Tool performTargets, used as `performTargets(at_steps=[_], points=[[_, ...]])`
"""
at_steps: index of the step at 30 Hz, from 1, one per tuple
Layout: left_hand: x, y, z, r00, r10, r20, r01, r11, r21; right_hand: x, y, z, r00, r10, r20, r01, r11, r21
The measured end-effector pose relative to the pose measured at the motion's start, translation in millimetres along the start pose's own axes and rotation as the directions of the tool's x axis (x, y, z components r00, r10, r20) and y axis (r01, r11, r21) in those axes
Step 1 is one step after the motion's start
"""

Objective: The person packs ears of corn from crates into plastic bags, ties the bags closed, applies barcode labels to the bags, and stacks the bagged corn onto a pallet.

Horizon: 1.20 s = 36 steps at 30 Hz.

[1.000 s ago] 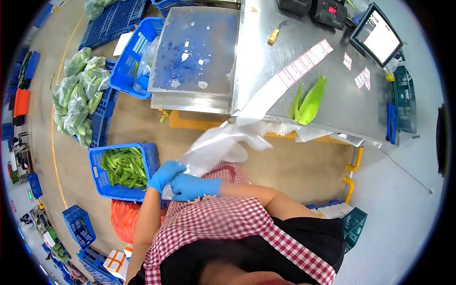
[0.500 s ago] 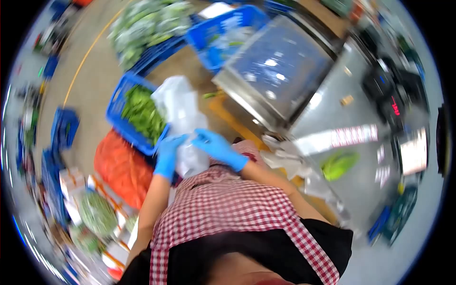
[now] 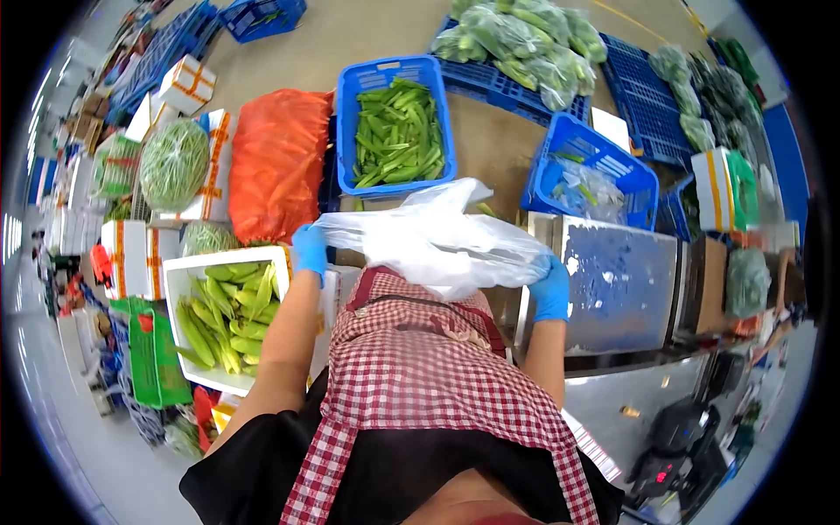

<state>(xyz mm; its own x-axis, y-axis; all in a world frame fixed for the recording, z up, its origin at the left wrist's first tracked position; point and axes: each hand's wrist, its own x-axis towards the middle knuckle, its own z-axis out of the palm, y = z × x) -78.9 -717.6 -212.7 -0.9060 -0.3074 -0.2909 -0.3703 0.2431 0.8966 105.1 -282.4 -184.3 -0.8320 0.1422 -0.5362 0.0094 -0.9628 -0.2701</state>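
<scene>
A translucent white plastic bag (image 3: 429,236) is stretched sideways in front of the checked apron (image 3: 429,350). My left hand (image 3: 310,250), in a blue glove, is closed on the bag's left end. At its right end my right hand (image 3: 549,289), also blue-gloved, grips the plastic. Just beyond the bag stands a blue crate (image 3: 347,131) of green trimmed leaves (image 3: 398,131). A white foam box (image 3: 181,276) holding green corn cobs (image 3: 229,317) is near my left forearm.
An orange-red mesh sack (image 3: 278,166) lies beside the crate. To the right are another blue crate (image 3: 637,168) with plastic inside, a metal-edged surface (image 3: 621,280), a black scale (image 3: 674,429) and bagged vegetables (image 3: 542,44) on a blue pallet. A green basket (image 3: 159,359) stands at left.
The view has swung left, bringing the corn box into sight. My hands have moved from close together to far apart, spreading the bag between them.
</scene>
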Motion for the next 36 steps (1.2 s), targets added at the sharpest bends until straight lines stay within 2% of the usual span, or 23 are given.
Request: performTargets(at_steps=[1,3,5,6,7,9,11,14,15,17,19,20,21,23,24,26,27,28,29,31,33,34,36], points=[[2,2,-5,0.997,0.003,-0.077,0.004,0.996,0.092,8,-9,5,0.983,0.074,0.169,-0.081,0.996,0.034],[10,14,-14,0.975,0.026,-0.219,0.035,0.962,0.269,25,-17,31,0.922,-0.241,-0.304,0.086,0.891,-0.446],[50,-6,-10,0.989,0.142,-0.032,-0.126,0.949,0.29,43,-25,66,0.897,-0.402,-0.186,0.136,0.65,-0.748],[39,41,-4,0.96,0.243,0.142,-0.281,0.818,0.501,43,-22,107,0.916,-0.396,-0.066,0.171,0.532,-0.829],[19,101,7,0.815,0.378,0.438,-0.465,0.878,0.108,46,-16,140,0.953,-0.301,0.031,0.173,0.457,-0.872],[-3,154,47,0.646,0.483,0.591,-0.464,0.863,-0.198,56,9,195,0.978,-0.089,0.189,0.208,0.318,-0.925],[-4,182,92,0.516,0.637,0.573,-0.834,0.525,0.168,76,38,246,0.935,0.134,0.327,0.296,0.207,-0.932],[73,125,132,0.762,0.301,0.574,-0.345,0.938,-0.034,113,53,309,0.921,0.165,0.352,0.383,-0.23,-0.895],[104,122,133,0.793,0.273,0.545,-0.364,0.929,0.063,133,48,321,0.865,0.153,0.477,0.49,-0.457,-0.742],[168,126,126,0.837,0.341,0.428,-0.45,0.873,0.187,213,26,283,0.828,-0.099,0.552,0.279,-0.781,-0.559],[211,185,121,0.839,0.419,0.348,-0.518,0.811,0.273,289,-2,274,0.815,-0.09,0.573,0.018,-0.983,-0.18],[253,207,125,0.811,0.49,0.319,-0.572,0.779,0.257,325,-12,296,0.847,-0.208,0.489,-0.06,-0.951,-0.302],[278,259,116,0.783,0.573,0.242,-0.622,0.731,0.28,360,-25,312,0.755,-0.319,0.573,-0.017,-0.883,-0.47],[324,343,104,0.626,0.78,-0.029,-0.739,0.604,0.298,422,-58,395,0.694,-0.642,0.326,0.261,-0.197,-0.945],[326,396,82,0.568,0.817,-0.103,-0.818,0.574,0.042,402,-33,470,0.561,-0.677,0.477,0.477,-0.207,-0.854],[360,413,62,0.479,0.83,-0.287,-0.876,0.473,-0.093,368,3,560,0.133,-0.605,0.785,0.794,-0.41,-0.45],[377,422,52,0.427,0.823,-0.374,-0.904,0.404,-0.141,381,19,563,0.255,-0.637,0.728,0.877,-0.165,-0.452],[389,402,46,0.5,0.817,-0.286,-0.857,0.514,-0.03,394,31,557,0.385,-0.637,0.668,0.897,0.089,-0.433],[399,379,43,0.571,0.794,-0.208,-0.797,0.597,0.09,423,36,537,0.505,-0.538,0.675,0.843,0.141,-0.519],[421,316,43,0.709,0.7,-0.083,-0.639,0.688,0.342,505,38,456,0.703,-0.136,0.699,0.672,-0.198,-0.714],[424,170,71,0.784,0.463,0.413,-0.588,0.343,0.732,556,40,354,0.822,0.156,0.547,0.554,-0.434,-0.71],[405,111,84,0.811,0.261,0.523,-0.584,0.406,0.703,566,49,321,0.921,0.227,0.318,0.386,-0.648,-0.657],[332,52,111,0.851,-0.149,0.503,-0.121,0.877,0.466,599,46,237,0.943,0.243,0.228,0.331,-0.61,-0.72]])
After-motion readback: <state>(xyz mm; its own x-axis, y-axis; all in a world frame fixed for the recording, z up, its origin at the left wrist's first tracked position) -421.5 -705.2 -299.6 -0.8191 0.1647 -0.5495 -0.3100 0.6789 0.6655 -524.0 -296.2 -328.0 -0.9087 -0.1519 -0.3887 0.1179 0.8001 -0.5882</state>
